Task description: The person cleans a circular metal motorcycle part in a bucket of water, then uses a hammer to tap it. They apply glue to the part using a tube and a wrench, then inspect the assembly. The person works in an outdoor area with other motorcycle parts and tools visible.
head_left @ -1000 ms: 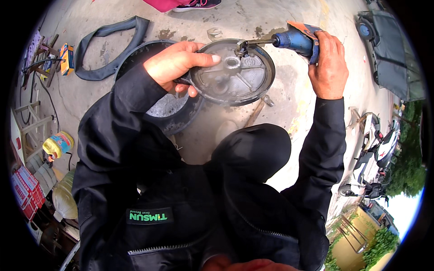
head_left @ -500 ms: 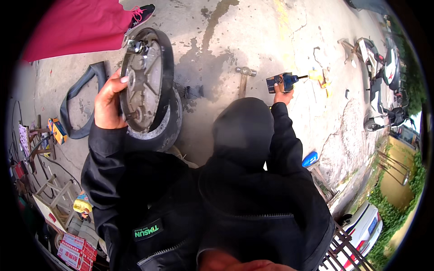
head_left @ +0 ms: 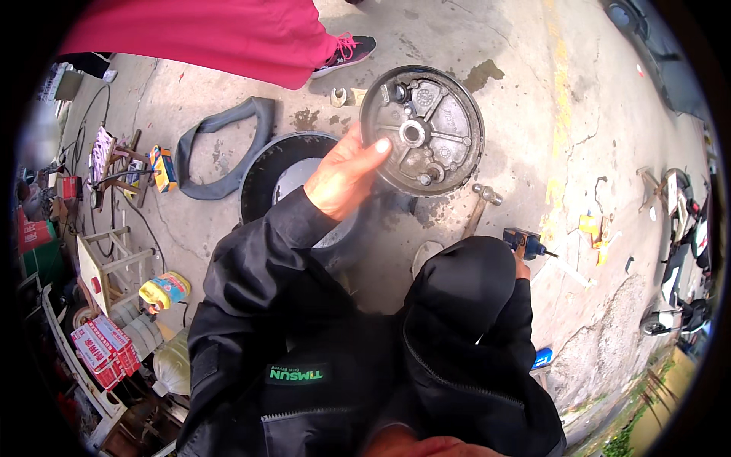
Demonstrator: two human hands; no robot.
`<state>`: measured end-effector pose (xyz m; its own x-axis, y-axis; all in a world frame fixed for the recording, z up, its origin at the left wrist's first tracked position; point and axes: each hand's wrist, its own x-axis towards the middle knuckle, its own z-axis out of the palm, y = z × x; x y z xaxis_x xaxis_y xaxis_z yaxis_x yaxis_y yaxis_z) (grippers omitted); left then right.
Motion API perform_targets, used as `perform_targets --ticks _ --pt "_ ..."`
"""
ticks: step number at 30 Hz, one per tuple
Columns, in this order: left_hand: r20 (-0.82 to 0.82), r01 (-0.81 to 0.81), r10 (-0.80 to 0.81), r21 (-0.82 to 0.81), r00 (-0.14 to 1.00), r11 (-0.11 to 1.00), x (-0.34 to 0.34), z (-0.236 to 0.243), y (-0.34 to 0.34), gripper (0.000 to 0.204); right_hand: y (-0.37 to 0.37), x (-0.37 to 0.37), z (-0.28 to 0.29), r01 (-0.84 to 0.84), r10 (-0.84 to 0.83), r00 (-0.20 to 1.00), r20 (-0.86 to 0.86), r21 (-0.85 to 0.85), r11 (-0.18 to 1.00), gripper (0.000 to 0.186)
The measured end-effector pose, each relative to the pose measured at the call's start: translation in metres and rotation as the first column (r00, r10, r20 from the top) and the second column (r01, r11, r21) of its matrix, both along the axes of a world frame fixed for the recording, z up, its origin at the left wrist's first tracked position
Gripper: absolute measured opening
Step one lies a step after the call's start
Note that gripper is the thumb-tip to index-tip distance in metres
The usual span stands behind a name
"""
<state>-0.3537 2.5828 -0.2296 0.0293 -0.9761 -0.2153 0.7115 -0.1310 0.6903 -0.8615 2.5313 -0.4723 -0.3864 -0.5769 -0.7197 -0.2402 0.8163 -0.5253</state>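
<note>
"Metal disc [head_left: 449, 137], round, grey and ribbed with a dark rim, tilted up just right of upper centre!"

"Who's got it?"

"Left hand [head_left: 346, 171], fingers clamped on its left edge, thumb across the face."

"And the right hand [head_left: 522, 268]?"

"Right of centre, partly behind the black-clad knee [head_left: 464, 278], fingers closed around a boxy blue-and-black power tool [head_left: 528, 243]."

"Between disc and tool?"

"Steel-headed hammer [head_left: 485, 197], down on the pale concrete floor [head_left: 525, 145]. Limp dark-grey rubber loop [head_left: 264, 126], upper left!"
</note>
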Motion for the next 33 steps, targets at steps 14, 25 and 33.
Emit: perform_targets --ticks 14,25,33 --pt "-0.068 -0.174 0.167 -0.129 0.984 0.976 -0.006 -0.002 -0.03 0.043 -0.035 0.371 0.267 -0.377 0.654 0.55 0.52 -0.544 0.75 0.033" --pt "0.36 0.122 -0.154 0.112 0.92 0.986 0.052 -0.004 -0.008 0.059 -0.081 0.401 0.303 -0.341 0.735 0.64 0.223 -0.775 0.532 0.017" --pt "0.809 -0.435 0.553 -0.431 0.201 0.79 0.064 -0.001 -0.011 0.012 -0.086 0.375 0.288 -0.509 0.726 0.658 -0.198 -0.828 0.235 0.026"
